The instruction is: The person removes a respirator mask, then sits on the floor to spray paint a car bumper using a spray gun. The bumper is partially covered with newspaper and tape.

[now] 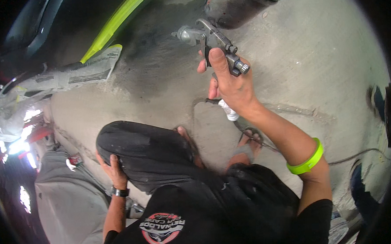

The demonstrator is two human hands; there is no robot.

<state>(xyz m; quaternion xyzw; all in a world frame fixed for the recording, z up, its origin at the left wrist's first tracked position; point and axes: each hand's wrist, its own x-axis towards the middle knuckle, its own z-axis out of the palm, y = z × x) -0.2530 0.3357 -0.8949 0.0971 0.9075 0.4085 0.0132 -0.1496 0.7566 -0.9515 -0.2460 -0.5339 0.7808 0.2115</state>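
My right hand [235, 87] is closed round the handle of a metal spray gun [209, 40], with the thumb along its back. The gun's nozzle points to the upper left, toward a dark panel [43, 24]. A dark, paint-stained cup [236, 9] sits at the gun's body, its far end cut off by the top edge. Below the grip, a white fitting [228, 110] shows by a dark air hose [243, 127]. My left hand [115, 172] rests against the side of my bent left knee, thumb apart and holding nothing; its other fingers are partly hidden.
A bright yellow-green strip [113, 27] runs along the panel's edge. Masking plastic [67, 82] hangs below it. Grey sheeting [68, 206] lies at the lower left. The hose continues across the concrete floor [315, 69] to the right, and dark blue cloth [362, 189] shows there.
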